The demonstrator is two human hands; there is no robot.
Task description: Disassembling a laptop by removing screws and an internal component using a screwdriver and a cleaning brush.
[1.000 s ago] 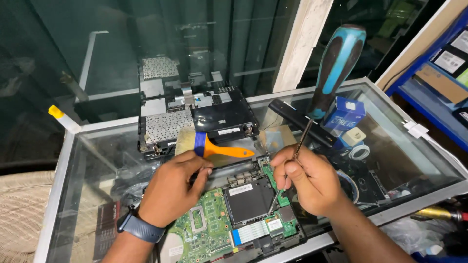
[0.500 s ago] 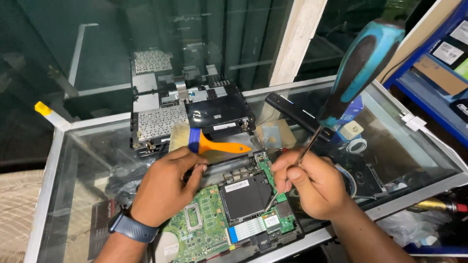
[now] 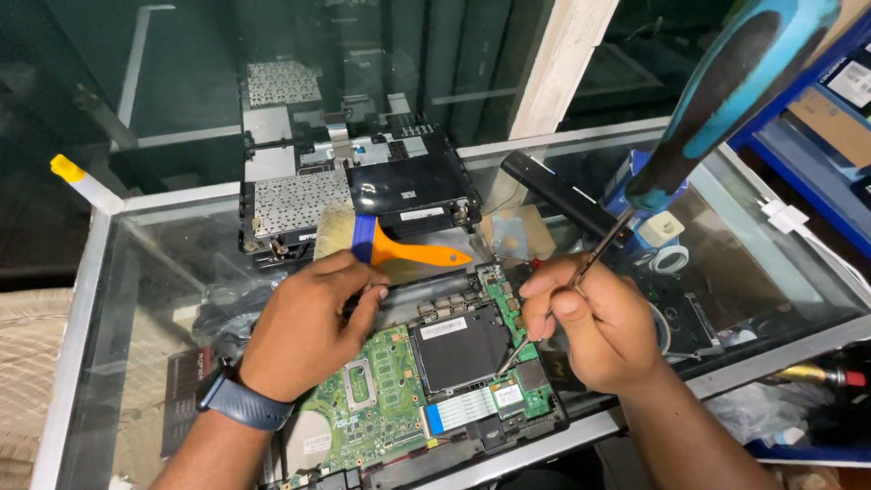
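Note:
An opened laptop base with a green circuit board (image 3: 381,399) lies on a glass counter in front of me. My right hand (image 3: 594,322) grips the thin shaft of a long screwdriver (image 3: 717,100) with a blue and black handle; its tip touches the board beside a black square component (image 3: 458,349). My left hand (image 3: 308,322) rests on the board's upper left edge, fingers curled over the laptop frame, a dark watch on the wrist. A brush with an orange handle (image 3: 408,249) lies just beyond my left hand.
A second dismantled laptop part with silver plates (image 3: 299,195) sits at the back of the glass counter (image 3: 136,299). A black bar-shaped part (image 3: 562,195), a small white adapter (image 3: 660,229) and blue shelving (image 3: 817,136) are at the right. Items lie under the glass.
The view has drifted so the screwdriver handle now looms larger at the top right. Both hands stay on the board, the screwdriver tip still at the same spot.

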